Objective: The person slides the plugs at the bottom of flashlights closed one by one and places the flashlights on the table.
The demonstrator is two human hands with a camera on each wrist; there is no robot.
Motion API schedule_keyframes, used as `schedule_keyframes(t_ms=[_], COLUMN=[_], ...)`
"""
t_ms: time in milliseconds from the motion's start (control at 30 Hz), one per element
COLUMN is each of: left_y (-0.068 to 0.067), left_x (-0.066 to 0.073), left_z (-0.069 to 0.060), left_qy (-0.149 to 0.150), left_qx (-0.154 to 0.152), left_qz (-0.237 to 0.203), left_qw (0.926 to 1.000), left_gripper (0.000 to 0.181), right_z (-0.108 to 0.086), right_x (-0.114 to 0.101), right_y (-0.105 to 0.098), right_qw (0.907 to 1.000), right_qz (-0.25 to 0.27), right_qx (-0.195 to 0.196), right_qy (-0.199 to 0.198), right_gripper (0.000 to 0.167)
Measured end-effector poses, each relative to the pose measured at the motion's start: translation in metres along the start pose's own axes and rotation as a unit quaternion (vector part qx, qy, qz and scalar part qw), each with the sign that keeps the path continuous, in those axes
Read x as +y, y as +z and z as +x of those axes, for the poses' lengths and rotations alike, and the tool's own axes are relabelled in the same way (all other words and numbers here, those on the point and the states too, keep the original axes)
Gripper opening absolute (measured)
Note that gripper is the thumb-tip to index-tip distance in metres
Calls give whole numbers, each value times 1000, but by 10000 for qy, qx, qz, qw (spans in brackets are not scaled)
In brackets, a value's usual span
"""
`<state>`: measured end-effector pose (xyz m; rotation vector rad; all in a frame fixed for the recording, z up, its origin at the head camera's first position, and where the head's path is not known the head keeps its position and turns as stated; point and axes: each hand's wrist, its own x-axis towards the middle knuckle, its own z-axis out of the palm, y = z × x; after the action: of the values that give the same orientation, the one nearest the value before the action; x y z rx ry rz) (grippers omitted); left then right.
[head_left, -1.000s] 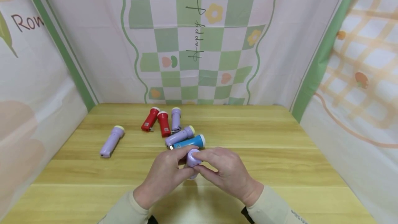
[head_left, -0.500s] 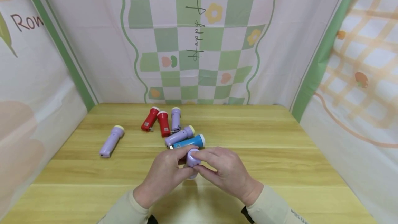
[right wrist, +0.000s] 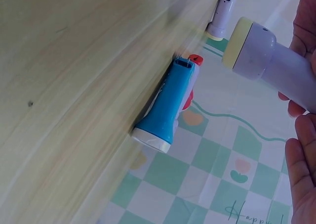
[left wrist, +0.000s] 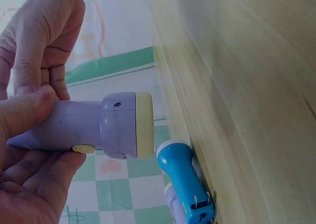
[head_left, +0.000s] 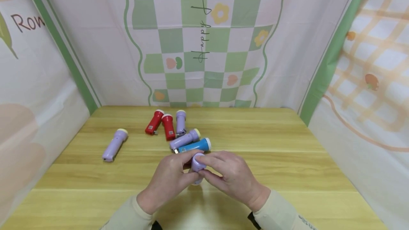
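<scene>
A pale purple flashlight (head_left: 198, 162) is held between both hands above the front middle of the table, its tail end up. Its cream lens rim faces down toward the wood, clear of it in the left wrist view. My left hand (head_left: 170, 176) grips the body, and a fingertip lies by the small yellow button (left wrist: 84, 149). From the other side, my right hand (head_left: 231, 176) pinches the tail end between thumb and forefinger. Just beyond the hands a blue flashlight (head_left: 195, 146) lies on the table, partly covered by the left fingers in the head view.
Beside the blue one lies another purple flashlight (head_left: 184, 140). Farther back are two red flashlights (head_left: 155, 122) and a purple flashlight (head_left: 180, 121). One more purple flashlight (head_left: 115, 145) lies apart at the left. Printed cloth walls (head_left: 105, 63) surround the wooden table (head_left: 271, 141) on three sides.
</scene>
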<state>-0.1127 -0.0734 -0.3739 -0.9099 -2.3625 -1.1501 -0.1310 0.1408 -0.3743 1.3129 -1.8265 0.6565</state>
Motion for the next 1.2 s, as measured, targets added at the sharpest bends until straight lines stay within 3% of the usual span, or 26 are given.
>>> schedule_keyframes(t_ms=[633,867,1200], left_y=[-1,-1,-2], left_x=[-1,-1,0], left_z=[1,2,2], left_qy=[32,129,-104], left_qx=[53,145,96], left_qz=[20,295,438], left_qw=[10000,9994,9989], left_gripper=[46,44,51], right_z=[0,0,-2], right_x=[-1,-1,-1], right_y=[1,2,1], right_qw=[10000,9998,9978], right_qz=[-95,-194,-512], right_qx=[26,81,-273], right_qy=[2,-52,312], right_gripper=[31,34,50])
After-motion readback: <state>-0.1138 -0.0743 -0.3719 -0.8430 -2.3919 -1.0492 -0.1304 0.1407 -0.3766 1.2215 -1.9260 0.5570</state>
